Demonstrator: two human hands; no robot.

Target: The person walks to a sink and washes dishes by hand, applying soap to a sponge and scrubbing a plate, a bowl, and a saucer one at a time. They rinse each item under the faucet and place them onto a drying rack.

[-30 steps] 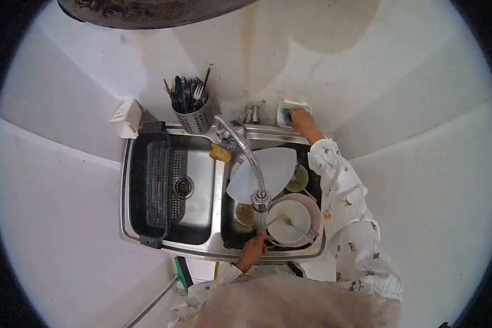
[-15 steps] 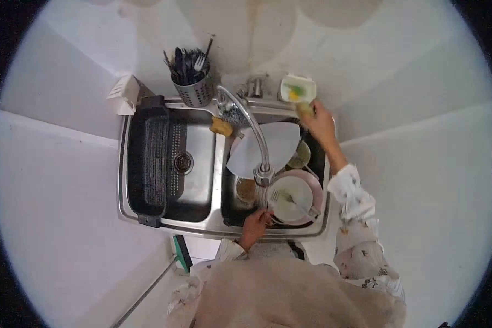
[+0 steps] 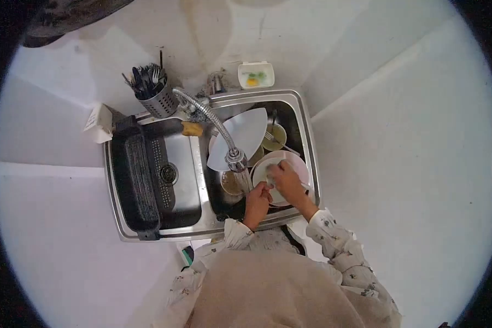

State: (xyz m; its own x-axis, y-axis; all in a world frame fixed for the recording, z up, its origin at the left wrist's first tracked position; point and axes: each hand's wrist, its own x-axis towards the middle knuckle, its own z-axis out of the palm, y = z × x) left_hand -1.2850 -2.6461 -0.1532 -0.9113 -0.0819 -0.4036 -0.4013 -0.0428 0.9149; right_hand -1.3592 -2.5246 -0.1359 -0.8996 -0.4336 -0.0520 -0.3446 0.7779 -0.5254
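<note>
My left hand [image 3: 257, 206] is closed over the front of the right basin, pinching a fork whose tines are hard to make out. My right hand [image 3: 286, 181] is closed around a sponge, mostly hidden by the fingers, and meets the left fingertips. Both are above a stacked bowl and a pink plate [image 3: 299, 165]. Water runs from the faucet head [image 3: 236, 159] just left of them. Behind lie a large white plate [image 3: 246, 131] and a greenish bowl [image 3: 276, 136] with cutlery in it.
A black rack [image 3: 140, 180] stands in the left basin. A yellow cloth or sponge [image 3: 192, 129] lies on the divider. Behind the sink are a metal cutlery holder [image 3: 159, 102] and a white soap dish [image 3: 256, 75]. A white container [image 3: 98, 124] stands at the left corner.
My right hand has come from beside the soap dish down to my left hand with the sponge. The left hand has lifted the fork from the bowl. The view has shifted.
</note>
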